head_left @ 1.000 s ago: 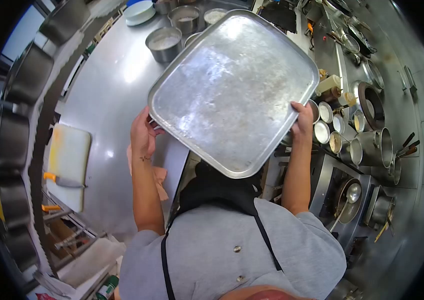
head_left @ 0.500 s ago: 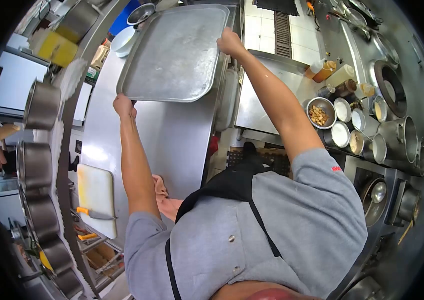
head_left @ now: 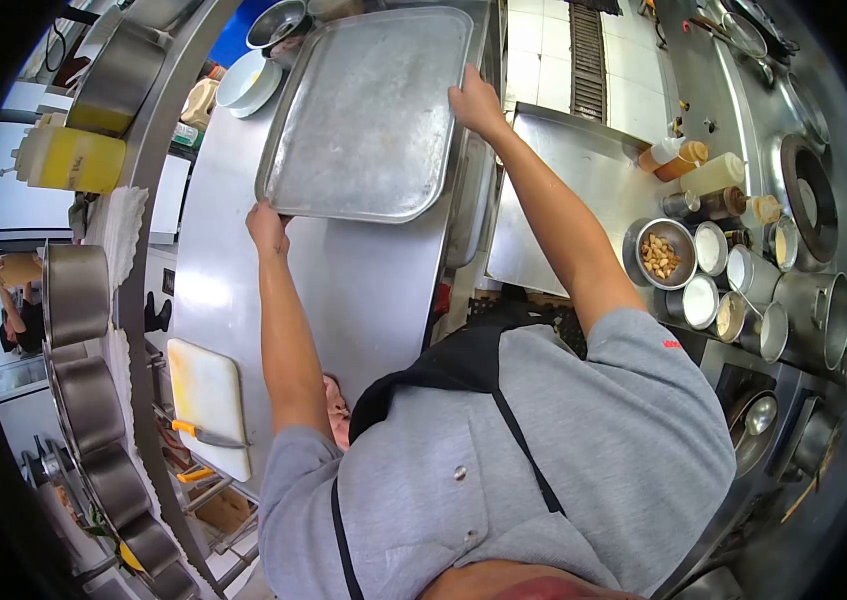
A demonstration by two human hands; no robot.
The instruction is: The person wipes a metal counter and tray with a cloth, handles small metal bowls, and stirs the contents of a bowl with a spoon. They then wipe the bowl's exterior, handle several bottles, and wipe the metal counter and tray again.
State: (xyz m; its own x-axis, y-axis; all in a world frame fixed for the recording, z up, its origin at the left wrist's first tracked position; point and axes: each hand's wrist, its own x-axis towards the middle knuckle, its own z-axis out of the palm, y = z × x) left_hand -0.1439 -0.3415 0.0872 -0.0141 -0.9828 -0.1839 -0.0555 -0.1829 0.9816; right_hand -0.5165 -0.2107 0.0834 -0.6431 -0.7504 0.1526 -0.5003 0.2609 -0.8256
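Observation:
A large metal baking tray (head_left: 369, 115) with rounded corners lies over the far part of the steel counter (head_left: 344, 290). At its near left corner my left hand (head_left: 269, 228) is closed around the rim, with the fingertips partly hidden under the tray. On the right edge my right hand (head_left: 478, 102) grips the rim, fingers curled. Both arms reach well forward. The tray's surface is bare and a little scuffed. White bowls (head_left: 250, 84) stand just beyond its left side, with a dark metal bowl (head_left: 278, 22) behind them.
A cutting board (head_left: 206, 385) with an orange-handled knife (head_left: 214, 436) lies near left. Metal pots (head_left: 79, 295) line the left shelf. Right of me are sauce bottles (head_left: 689, 160), a bowl of browned pieces (head_left: 660, 254) and several containers. Another person (head_left: 24, 318) is visible far left.
Within the view, the tray and both hands have shifted slightly right, along with the surroundings, as my head turned a little. The grip on the tray is the same.

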